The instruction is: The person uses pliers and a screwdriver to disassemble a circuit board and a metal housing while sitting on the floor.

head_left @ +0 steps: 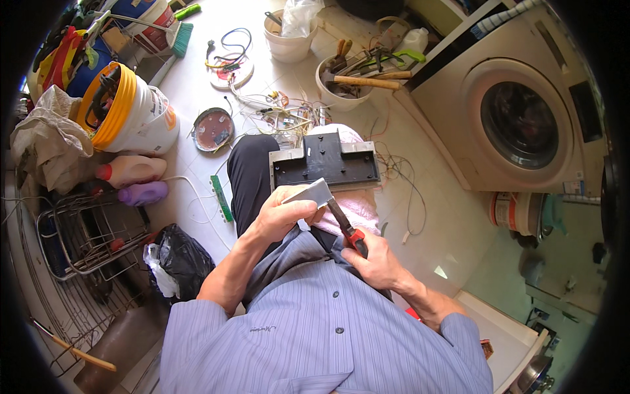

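My left hand (283, 215) is closed on a small flat grey metal piece (316, 192), thumb on top. In my right hand (379, 264) is a tool with a dark narrow metal end and a red-and-black handle (355, 240); its exact kind is hard to make out. The dark end meets the corner of the metal piece. Just beyond both hands, a black plastic housing with a pale rim (321, 161) rests across my lap. Under it lies a pink cloth (357, 213) over my right leg.
Loose wires and small parts (285, 115) are spread on the floor ahead, near a round brown plate (213, 130). A tool bucket (341, 100) stands beyond. At right is a washing machine (453, 125); at left are a white-and-yellow bucket (151, 121), a wire rack (92, 226) and a black bag (184, 259).
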Tool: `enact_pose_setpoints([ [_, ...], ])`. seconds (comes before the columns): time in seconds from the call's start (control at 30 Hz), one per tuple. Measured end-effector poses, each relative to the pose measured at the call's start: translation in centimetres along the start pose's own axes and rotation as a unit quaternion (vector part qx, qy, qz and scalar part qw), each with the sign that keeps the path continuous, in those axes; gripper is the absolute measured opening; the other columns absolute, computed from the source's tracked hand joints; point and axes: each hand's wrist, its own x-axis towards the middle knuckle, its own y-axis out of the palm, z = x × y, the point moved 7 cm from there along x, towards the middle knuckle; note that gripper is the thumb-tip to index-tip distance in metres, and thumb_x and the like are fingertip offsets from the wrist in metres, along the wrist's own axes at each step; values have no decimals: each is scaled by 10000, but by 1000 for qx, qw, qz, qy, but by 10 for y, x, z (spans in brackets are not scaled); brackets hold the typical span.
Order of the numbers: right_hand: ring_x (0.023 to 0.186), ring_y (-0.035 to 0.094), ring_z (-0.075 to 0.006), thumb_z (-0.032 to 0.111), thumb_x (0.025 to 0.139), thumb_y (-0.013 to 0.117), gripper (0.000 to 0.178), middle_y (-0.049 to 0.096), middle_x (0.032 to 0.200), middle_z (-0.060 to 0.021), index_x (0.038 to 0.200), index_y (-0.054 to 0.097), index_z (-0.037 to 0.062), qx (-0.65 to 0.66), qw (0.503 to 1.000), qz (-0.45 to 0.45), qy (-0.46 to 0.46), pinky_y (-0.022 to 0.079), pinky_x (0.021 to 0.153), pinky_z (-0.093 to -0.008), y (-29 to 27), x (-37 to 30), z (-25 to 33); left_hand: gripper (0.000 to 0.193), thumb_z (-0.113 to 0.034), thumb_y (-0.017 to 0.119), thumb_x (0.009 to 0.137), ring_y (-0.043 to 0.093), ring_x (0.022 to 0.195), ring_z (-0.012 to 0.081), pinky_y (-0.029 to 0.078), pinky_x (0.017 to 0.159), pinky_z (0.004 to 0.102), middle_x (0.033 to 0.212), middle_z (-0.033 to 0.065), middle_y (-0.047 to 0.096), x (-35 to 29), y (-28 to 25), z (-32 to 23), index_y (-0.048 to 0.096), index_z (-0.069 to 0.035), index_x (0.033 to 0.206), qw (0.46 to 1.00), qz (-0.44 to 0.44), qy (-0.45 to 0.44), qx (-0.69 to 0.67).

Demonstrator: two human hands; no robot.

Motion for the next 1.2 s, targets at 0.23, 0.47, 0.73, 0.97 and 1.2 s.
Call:
enact_pose_setpoints([
  [0.23, 870, 589, -167, 174, 917, 731, 276, 646, 924, -96, 1103, 612, 8, 107, 992, 59, 25, 504, 831, -340, 38, -2, -39, 277, -242, 651, 910, 568, 762, 177, 452, 686, 332, 847, 129, 641, -25, -2, 9, 654, 34, 936, 997, -14, -76, 26],
  [0.47, 875, 523, -147, 169, 870, 703, 268, 576, 928, -44, 1054, 594, 7, 168, 977, 131, 18, 471, 827, -320, 45, 4, -42, 335, -324, 681, 889, 542, 727, 145, 427, 654, 297, 814, 89, 617, -31, -8, 12, 639, 8, 891, 991, 7, -119, 57],
  [0.73, 861, 510, -155, 185, 814, 685, 313, 556, 909, -38, 1055, 579, 15, 170, 969, 178, 15, 459, 818, -318, 44, 7, -48, 296, -284, 695, 889, 550, 728, 139, 442, 662, 291, 836, 94, 632, -35, -10, 24, 644, 6, 921, 994, 1, -107, 0],
  [0.97, 1091, 653, -430, 133, 876, 704, 447, 653, 1161, -253, 1272, 564, -18, 5, 1000, 7, -6, 523, 929, -448, 27, 0, -24, 448, -426, 682, 973, 563, 712, 136, 441, 640, 296, 826, 73, 625, -25, -19, 25, 655, 18, 1028, 996, 20, -78, 22],
  [1.2, 909, 618, -341, -17, 743, 637, 476, 616, 976, -169, 1216, 596, -50, -336, 910, -163, -182, 486, 796, -441, -20, -6, 20, 486, -442, 728, 962, 662, 817, 140, 514, 729, 282, 914, 87, 710, -17, -17, 25, 704, 12, 1136, 993, 55, -92, 59],
])
